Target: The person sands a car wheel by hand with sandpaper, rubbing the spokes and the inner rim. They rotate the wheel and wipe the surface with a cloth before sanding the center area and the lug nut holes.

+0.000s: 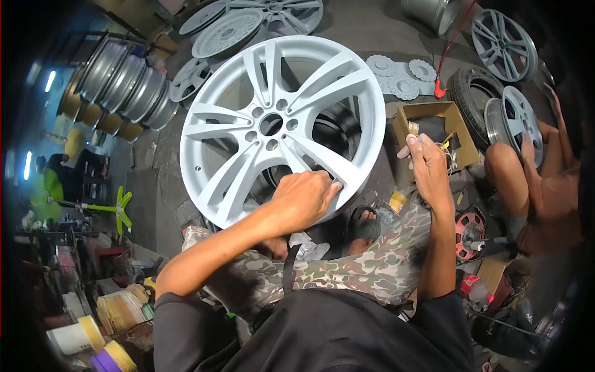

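A large light-grey alloy wheel (329, 162) with paired spokes and a round centre hole lies tilted before my knees. My left hand (302, 197) is closed at its near right edge, over the end of a spoke, its fingertips mostly hidden. To the right of the wheel, my right hand (427, 162) is raised with thumb and fingers pinched together. A small brownish piece (413, 128), perhaps sandpaper, shows at those fingertips. Just behind that hand stands an open cardboard box (465, 133) with wires and small items inside.
Stacked wheels (127, 80) stand at the left, and more wheels (229, 32) lie at the back. A tyre (474, 93) leans at the right, near a seated person (545, 186) with another wheel. A red reel (469, 235) and a bottle (476, 288) are at lower right.
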### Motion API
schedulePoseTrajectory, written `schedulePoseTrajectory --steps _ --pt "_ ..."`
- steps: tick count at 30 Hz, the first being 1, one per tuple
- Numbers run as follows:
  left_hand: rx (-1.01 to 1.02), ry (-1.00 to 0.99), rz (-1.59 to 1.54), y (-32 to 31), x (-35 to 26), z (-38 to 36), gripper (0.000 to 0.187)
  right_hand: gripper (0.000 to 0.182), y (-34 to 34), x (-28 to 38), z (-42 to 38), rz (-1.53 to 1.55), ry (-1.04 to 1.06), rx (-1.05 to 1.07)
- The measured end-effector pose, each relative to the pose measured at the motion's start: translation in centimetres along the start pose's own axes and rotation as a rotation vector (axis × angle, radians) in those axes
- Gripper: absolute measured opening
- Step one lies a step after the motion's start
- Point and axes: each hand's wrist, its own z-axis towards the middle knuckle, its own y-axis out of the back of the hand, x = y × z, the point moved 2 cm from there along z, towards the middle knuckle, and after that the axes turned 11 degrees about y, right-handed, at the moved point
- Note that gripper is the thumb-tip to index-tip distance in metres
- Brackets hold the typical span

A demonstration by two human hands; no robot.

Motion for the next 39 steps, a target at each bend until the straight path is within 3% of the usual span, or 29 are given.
schedulePoseTrajectory --steps 6,8,10,11,14,16,18,20,22,24,26,32,35,36,38,39 --pt "0.01 -0.128 -0.005 2.1 -0.5 -1.3 0.03 0.048 0.0 -0.6 -0.2 -0.054 -0.004 -0.008" --pt "0.018 -0.108 0.02 0.8 1.9 -1.3 0.024 0.049 0.1 -0.6 -0.1 -0.029 -0.079 0.037" --pt "-0.28 -0.279 0.207 -0.4 4.6 -0.8 0.023 0.049 0.2 -1.0 -0.1 -0.063 -0.047 0.023" --pt "-0.372 -0.25 0.32 -0.7 6.6 -0.4 0.03 0.049 0.2 -0.5 -0.2 -0.038 -0.079 0.02" --pt "-0.516 -0.169 0.254 -2.3 5.0 -2.9 0.035 0.049 0.3 -0.2 -0.6 -0.073 -0.099 0.03" --pt "-0.453 -0.203 0.219 -2.8 3.5 -5.1 0.043 0.05 0.4 -0.4 -0.8 -0.089 -0.104 0.033" --pt "-0.524 -0.202 0.303 -2.6 5.1 -3.8 0.043 0.05 0.5 -0.8 -1.1 -0.098 -0.108 0.043" --pt "-0.52 -0.033 0.295 -1.6 7.6 -0.7 0.039 0.049 0.7 -0.9 -1.0 -0.167 -0.054 0.051" --pt "-0.578 -0.009 0.293 -1.9 7.5 0.0 0.039 0.049 0.6 0.0 -0.7 -0.168 -0.046 0.058" --pt "-0.543 -0.052 0.223 -3.0 5.6 -2.6 0.04 0.049 0.2 0.4 -0.9 -0.103 -0.174 0.062" --pt "-0.533 -0.093 0.228 -3.2 4.6 -4.6 0.041 0.049 0.1 -0.1 -0.9 -0.117 -0.124 0.066" --pt "-0.614 0.044 0.208 -2.6 7.3 -2.4 0.039 0.049 -0.5 0.6 -0.4 -0.141 -0.134 0.109" --pt "-0.452 -0.121 0.177 -2.2 4.9 -8.2 0.036 0.049 -0.4 0.7 -1.0 -0.177 -0.075 0.139" --pt "-0.444 -0.118 0.184 -2.1 5.5 -9.2 0.036 0.049 -0.4 0.4 -1.1 -0.166 -0.083 0.141" --pt "-0.233 -0.006 0.046 -2.2 6.5 -10.3 0.033 0.049 -0.4 0.2 -0.9 -0.177 -0.042 0.135" --pt "-0.251 -0.014 -0.003 -2.1 7.1 -9.7 0.028 0.048 -0.3 0.4 -0.6 -0.197 -0.069 0.149"
